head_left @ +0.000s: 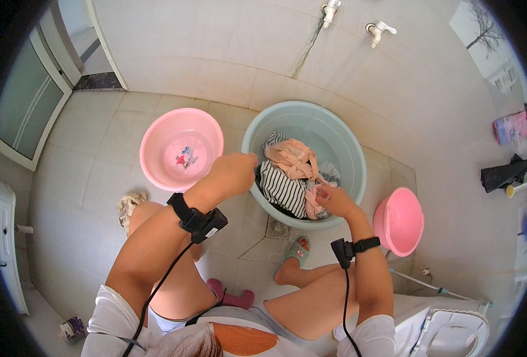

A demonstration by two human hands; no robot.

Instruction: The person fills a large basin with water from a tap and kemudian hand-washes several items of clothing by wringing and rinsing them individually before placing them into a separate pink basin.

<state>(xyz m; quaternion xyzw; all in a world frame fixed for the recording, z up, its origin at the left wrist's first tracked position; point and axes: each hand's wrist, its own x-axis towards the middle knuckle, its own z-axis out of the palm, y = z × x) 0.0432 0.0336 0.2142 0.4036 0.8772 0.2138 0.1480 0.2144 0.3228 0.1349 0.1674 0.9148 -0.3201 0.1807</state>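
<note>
A large grey-blue basin (pixel 351 143) stands on the floor before me with a heap of wet laundry in it. Among the laundry are a black-and-white striped garment (pixel 282 189) and a peach-coloured garment (pixel 291 157). At the basin's left rim my left hand (pixel 235 172) is closed in a fist. What its fingers hold, if anything, is hidden. My right hand (pixel 336 201) is inside the basin's near right side, its fingers curled on a pink piece of cloth (pixel 313 201).
A pink basin (pixel 150 149) with water and a printed bottom stands to the left. Another pink basin (pixel 401 221) sits at the right. Two taps (pixel 380 33) jut from the wall. A floor drain (pixel 276 228) lies just below the large basin; a toilet (pixel 454 333) is at lower right.
</note>
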